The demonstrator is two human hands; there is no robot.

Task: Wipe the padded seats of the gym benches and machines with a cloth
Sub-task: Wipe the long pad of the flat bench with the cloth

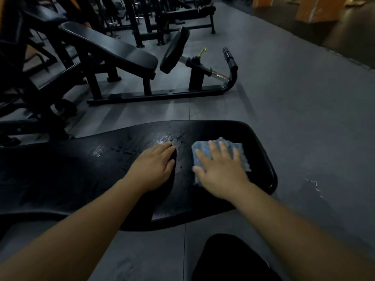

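Note:
A wide black padded bench seat (81, 171) stretches across the front of the view, with worn, shiny patches near its middle. A folded blue cloth (239, 151) lies on the right end of the pad. My right hand (221, 169) presses flat on the cloth with fingers spread and straight. My left hand (154, 165) rests flat on the bare pad just left of the cloth, fingers together and pointing away from me.
An inclined black bench (113, 49) with a round pad (174, 50) and a steel frame stands behind on the grey floor (304, 98). More dark machines crowd the left and far back. Orange pillars (316, 9) rise at the top right. My dark-clad knee (233, 260) is below the pad.

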